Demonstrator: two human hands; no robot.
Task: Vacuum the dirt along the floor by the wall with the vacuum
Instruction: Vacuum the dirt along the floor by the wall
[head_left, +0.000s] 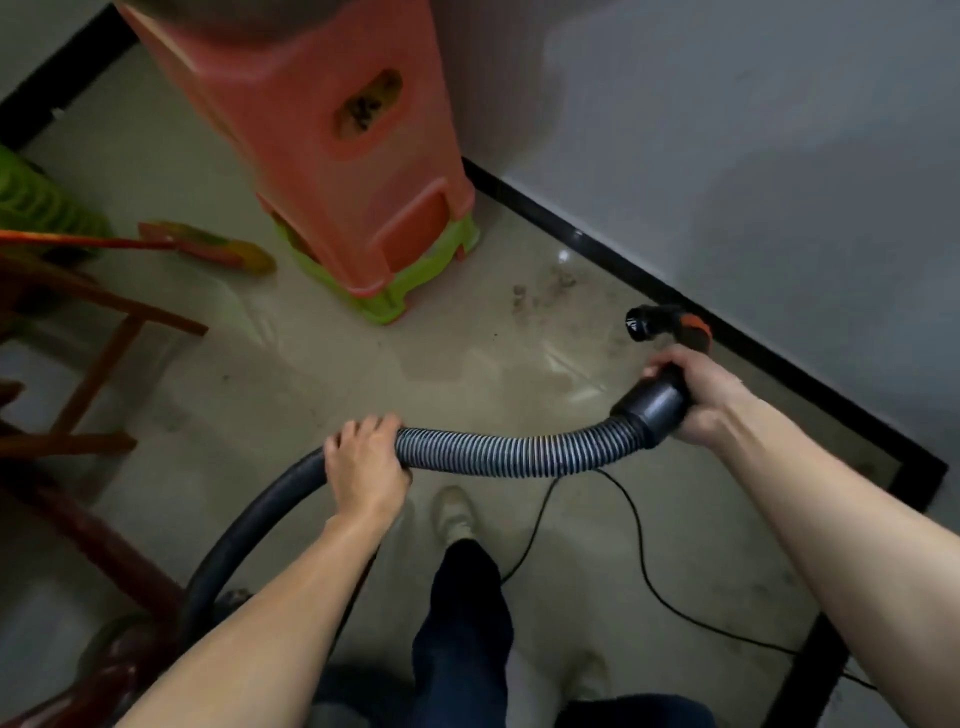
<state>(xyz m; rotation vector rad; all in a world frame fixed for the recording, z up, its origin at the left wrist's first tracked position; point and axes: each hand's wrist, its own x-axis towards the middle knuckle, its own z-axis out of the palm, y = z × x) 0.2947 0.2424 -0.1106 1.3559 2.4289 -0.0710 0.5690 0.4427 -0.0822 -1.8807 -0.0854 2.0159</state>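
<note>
while the nozzle hangs above the floor: it picks up nothing, as i judge it; you have to bring it down to the dirt at centre right, just beside the baseboard.
cord: it lies loose across the lower right, near your foot; step ahead without looking and you could snag it or trip.
stools: the stack stands at upper centre, near the dirt; a wide swing of the nozzle could knock it.
baseboard: push the nozzle too far toward the right and it may scrape the strip or the wall.
hose: tug it hard and the bend at lower left may kink.
left hand: fingers curled over the hose from above, at centre.
right hand: wrapped round the black cuff at the hose's end, centre right.
nozzle mouth: faces the left of the frame, not down at the floor.
long axis: the hose runs left to right across the middle in a shallow arch; the nozzle then turns up the frame toward the wall.
</note>
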